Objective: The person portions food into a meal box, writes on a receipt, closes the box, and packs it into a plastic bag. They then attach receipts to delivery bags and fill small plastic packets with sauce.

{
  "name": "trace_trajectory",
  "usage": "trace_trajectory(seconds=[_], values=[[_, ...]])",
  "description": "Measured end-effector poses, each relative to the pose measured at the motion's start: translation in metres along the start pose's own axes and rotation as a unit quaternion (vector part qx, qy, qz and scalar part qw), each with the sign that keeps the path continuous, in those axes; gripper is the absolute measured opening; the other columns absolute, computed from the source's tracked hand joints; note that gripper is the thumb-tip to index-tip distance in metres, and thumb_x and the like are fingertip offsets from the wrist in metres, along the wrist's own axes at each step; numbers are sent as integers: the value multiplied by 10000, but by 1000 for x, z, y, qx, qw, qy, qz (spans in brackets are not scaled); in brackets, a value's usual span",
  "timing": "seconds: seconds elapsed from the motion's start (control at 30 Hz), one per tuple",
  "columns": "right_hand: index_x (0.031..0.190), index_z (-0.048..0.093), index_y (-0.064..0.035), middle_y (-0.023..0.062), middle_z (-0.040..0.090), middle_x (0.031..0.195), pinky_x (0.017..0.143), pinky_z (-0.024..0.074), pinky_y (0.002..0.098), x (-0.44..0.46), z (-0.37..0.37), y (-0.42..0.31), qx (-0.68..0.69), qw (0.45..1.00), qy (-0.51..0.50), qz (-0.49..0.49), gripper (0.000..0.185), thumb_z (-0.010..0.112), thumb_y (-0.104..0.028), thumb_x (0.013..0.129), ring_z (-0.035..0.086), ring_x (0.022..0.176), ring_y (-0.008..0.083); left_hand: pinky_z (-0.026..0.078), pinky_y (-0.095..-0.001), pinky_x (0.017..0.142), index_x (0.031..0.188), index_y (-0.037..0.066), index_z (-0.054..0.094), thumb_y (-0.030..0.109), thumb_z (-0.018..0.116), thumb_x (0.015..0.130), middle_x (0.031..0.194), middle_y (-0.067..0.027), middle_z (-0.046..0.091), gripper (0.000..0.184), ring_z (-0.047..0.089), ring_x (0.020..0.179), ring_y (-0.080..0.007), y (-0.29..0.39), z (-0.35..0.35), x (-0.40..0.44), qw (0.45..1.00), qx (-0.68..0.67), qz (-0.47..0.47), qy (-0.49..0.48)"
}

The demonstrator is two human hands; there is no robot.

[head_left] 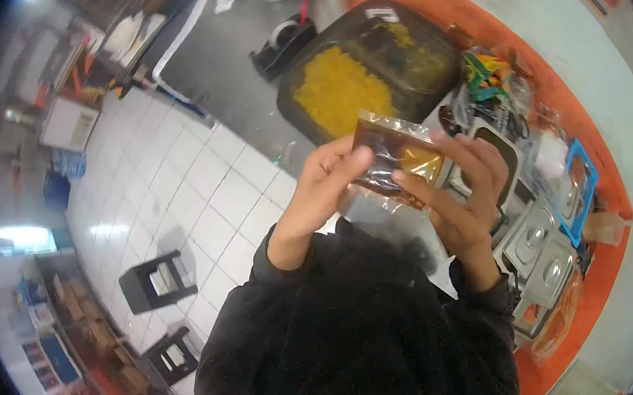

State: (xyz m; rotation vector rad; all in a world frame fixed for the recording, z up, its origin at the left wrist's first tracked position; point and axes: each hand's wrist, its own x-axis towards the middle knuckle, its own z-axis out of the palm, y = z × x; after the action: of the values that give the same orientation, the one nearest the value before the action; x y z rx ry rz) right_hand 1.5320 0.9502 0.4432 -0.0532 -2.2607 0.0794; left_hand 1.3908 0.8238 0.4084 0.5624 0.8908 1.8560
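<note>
A clear sealed packet [393,161] with dark brown and amber contents is held up in front of my chest. My left hand [327,182] grips its left side, thumb pressed on the front. On the right side, my right hand [468,190] holds it between bent fingers. Just behind the packet lies a dark tray [293,101] with a heap of yellow food [343,88] in its left part and a smaller yellow amount at its far right. Clear plastic shows below the packet.
Metal containers with lids [535,234], a blue frame [581,193] and plastic bags [491,78] crowd the right side. A black tape dispenser [280,46] sits left of the tray on the grey worktop [218,71]. Black stools [157,281] stand on the tiled floor.
</note>
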Motion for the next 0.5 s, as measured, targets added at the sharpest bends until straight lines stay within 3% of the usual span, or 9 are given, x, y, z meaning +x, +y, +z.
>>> trace_trajectory(seconds=[0.07, 0.1, 0.2, 0.5], values=[[837, 735, -229, 78, 570, 1134, 906, 394, 394, 3, 10, -19, 21, 999, 40, 29, 217, 731, -189, 624, 482, 1057, 282, 479, -254, 751, 1121, -65, 551, 192, 474, 954, 966, -74, 627, 316, 582, 873, -108, 21, 6, -21, 985, 149, 84, 14], [843, 725, -299, 31, 581, 1139, 887, 395, 347, 6, 19, -27, 52, 994, 76, 51, 247, 752, -236, 606, 490, 1039, 239, 471, -251, 770, 1098, -64, 571, 132, 508, 934, 959, -65, 631, 263, 584, 858, -106, 28, 5, -31, 985, 136, 103, 27], [829, 728, -295, 29, 556, 1139, 891, 398, 356, 10, 38, -45, 123, 984, 118, 54, 240, 765, -234, 600, 478, 1049, 237, 460, -246, 788, 1091, -64, 576, 141, 501, 938, 950, -61, 632, 266, 581, 854, -105, 41, -3, -57, 974, 165, 140, 66], [882, 715, -302, 15, 533, 1153, 895, 384, 349, 18, 55, -73, 156, 980, 124, -3, 304, 775, -208, 599, 466, 1065, 227, 448, -245, 792, 1089, -59, 581, 142, 470, 949, 962, -70, 629, 269, 576, 878, -106, 55, -13, -94, 957, 176, 195, 119]])
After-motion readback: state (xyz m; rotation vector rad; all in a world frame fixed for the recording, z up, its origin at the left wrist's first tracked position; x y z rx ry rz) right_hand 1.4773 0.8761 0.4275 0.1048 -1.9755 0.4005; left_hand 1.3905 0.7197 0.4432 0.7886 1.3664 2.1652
